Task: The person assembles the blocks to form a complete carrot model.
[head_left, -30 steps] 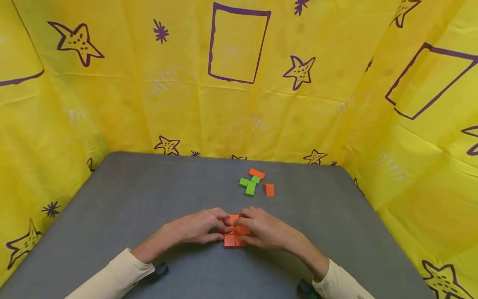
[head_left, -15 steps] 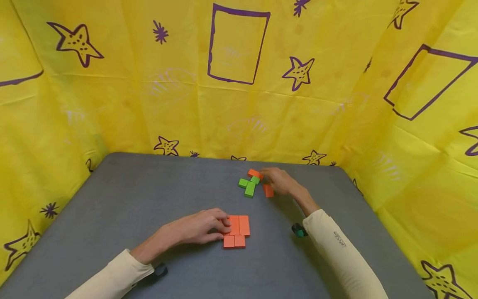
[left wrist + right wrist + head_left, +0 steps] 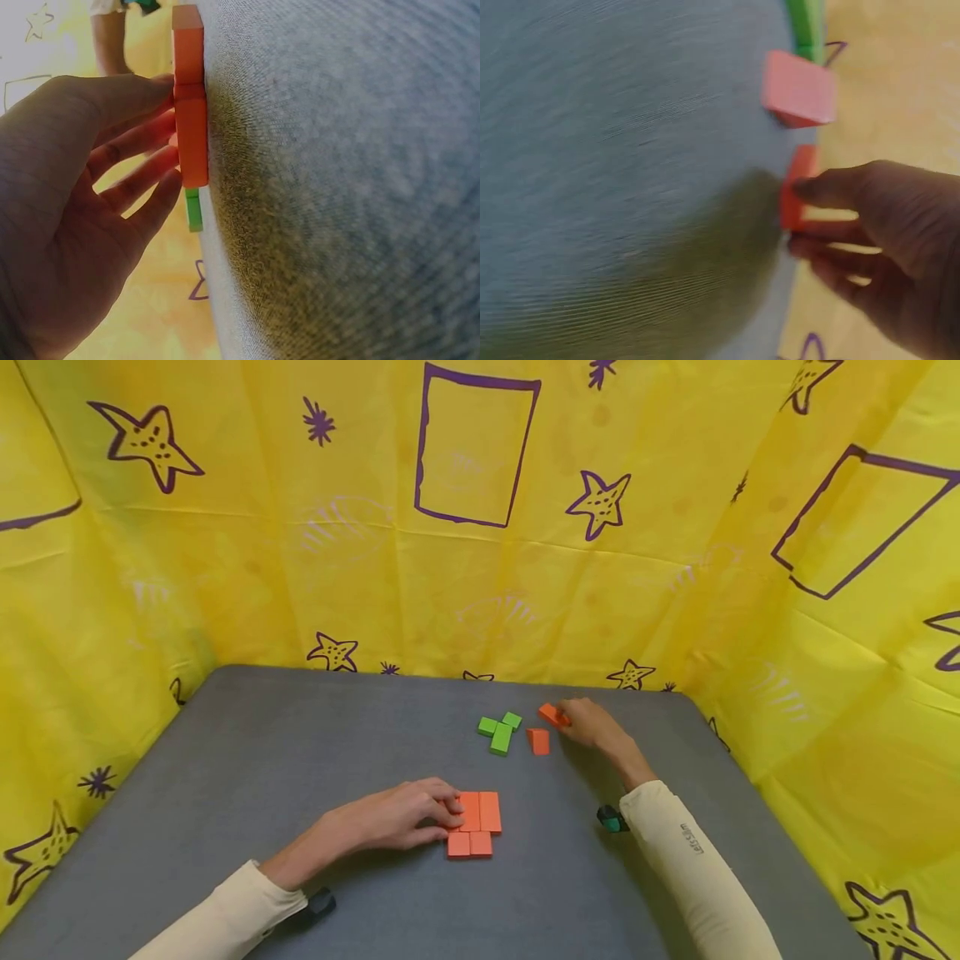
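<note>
Two long orange blocks [image 3: 490, 812] lie side by side near the middle of the grey table [image 3: 360, 735], with two square orange blocks [image 3: 481, 845] set against their near ends. My left hand [image 3: 397, 816] rests at the left of this group, fingers loosely bent and parted, tips and thumb touching the orange pieces without wrapping round any; my fingers cover that edge, so I can't tell how many pieces sit beneath them. Farther off to the right, my right hand [image 3: 592, 727] pinches one end of an oblong orange block [image 3: 551, 716] between thumb and fingers, its other end sticking out to the left; I can't tell whether it touches the table. Just nearer to me and a little left lies a wedge-like orange block [image 3: 538, 741]. Beyond that, farther left, three green blocks [image 3: 501, 740] sit clustered together. Yellow cloth [image 3: 360, 568] with purple stars hangs behind.
</note>
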{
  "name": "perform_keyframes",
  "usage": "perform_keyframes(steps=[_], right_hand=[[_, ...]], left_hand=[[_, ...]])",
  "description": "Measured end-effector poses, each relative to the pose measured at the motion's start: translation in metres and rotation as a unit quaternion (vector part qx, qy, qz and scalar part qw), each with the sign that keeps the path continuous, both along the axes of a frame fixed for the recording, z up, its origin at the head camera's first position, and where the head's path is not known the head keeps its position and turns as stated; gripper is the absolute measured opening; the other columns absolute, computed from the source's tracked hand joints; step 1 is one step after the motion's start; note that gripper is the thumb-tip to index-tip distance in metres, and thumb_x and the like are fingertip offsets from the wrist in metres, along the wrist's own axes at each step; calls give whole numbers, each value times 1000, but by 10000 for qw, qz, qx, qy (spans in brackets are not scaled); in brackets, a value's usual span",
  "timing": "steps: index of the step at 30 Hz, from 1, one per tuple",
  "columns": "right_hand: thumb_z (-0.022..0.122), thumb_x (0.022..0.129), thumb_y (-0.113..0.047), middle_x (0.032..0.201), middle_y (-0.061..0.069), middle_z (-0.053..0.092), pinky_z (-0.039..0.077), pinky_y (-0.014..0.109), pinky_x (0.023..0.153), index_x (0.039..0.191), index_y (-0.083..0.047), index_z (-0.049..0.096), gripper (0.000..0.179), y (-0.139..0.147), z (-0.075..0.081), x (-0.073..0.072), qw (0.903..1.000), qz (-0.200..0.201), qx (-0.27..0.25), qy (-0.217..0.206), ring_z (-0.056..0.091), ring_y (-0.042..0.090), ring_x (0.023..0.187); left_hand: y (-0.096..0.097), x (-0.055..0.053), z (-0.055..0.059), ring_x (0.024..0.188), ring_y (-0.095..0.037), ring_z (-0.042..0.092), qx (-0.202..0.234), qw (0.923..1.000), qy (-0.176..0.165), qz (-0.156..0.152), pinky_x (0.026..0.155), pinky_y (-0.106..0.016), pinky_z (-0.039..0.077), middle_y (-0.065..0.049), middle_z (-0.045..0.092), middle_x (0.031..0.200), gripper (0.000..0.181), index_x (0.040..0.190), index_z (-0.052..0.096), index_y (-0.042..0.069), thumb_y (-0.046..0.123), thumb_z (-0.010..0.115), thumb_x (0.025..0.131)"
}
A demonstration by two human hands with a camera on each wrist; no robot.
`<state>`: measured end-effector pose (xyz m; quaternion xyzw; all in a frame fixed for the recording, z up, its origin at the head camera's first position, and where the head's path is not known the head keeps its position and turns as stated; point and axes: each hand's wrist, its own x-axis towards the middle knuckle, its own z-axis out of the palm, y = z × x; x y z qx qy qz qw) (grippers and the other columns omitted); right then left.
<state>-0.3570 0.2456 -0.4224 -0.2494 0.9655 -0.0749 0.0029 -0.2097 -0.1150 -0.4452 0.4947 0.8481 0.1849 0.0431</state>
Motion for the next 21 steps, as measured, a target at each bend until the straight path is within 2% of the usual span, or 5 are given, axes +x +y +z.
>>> perform_keyframes(steps=[5, 8, 11, 15, 21], right_hand=[[71, 87, -4, 96, 17, 73, 56, 48, 79, 103, 3, 74, 17, 9, -12, 4, 9971, -308, -499, 484, 65, 30, 83], [72, 85, -7, 95, 17, 73, 55, 50, 81, 101, 2, 75, 18, 15, -9, 14, 9931, -563, -562, 860, 65, 32, 84], [74, 86, -12, 98, 16, 75, 55, 54, 86, 103, 0, 77, 22, 18, -2, 29, 9894, -595, -563, 1197, 67, 34, 90], [75, 87, -11, 100, 14, 75, 58, 50, 84, 105, -1, 77, 21, 15, 14, 55, 9874, -268, -907, 1271, 69, 33, 92], [78, 86, -4, 101, 7, 76, 60, 39, 80, 107, -5, 78, 21, -8, 34, 107, 9780, 647, -1850, 714, 70, 25, 89]], left_hand=[[0, 0, -1, 129, -16, 61, -3, 10000, -35, 15, 109, -37, 55, 2, 70, 132, 27, 126, 77, 16, 21, 70, 101], [0, 0, -2, 130, -15, 60, -27, 10000, -70, 18, 110, -37, 54, 2, 70, 132, 27, 127, 77, 16, 21, 70, 101], [1, 1, -2, 130, -16, 60, -25, 10000, -85, 4, 110, -38, 54, 2, 70, 132, 27, 127, 77, 16, 21, 70, 101], [0, 1, -1, 129, -16, 61, -12, 10000, -32, 8, 109, -38, 55, 1, 70, 131, 28, 127, 77, 15, 20, 71, 101], [0, 2, 2, 127, -15, 62, -17, 10000, -4, 53, 109, -37, 55, 1, 70, 130, 27, 126, 77, 15, 19, 72, 100]])
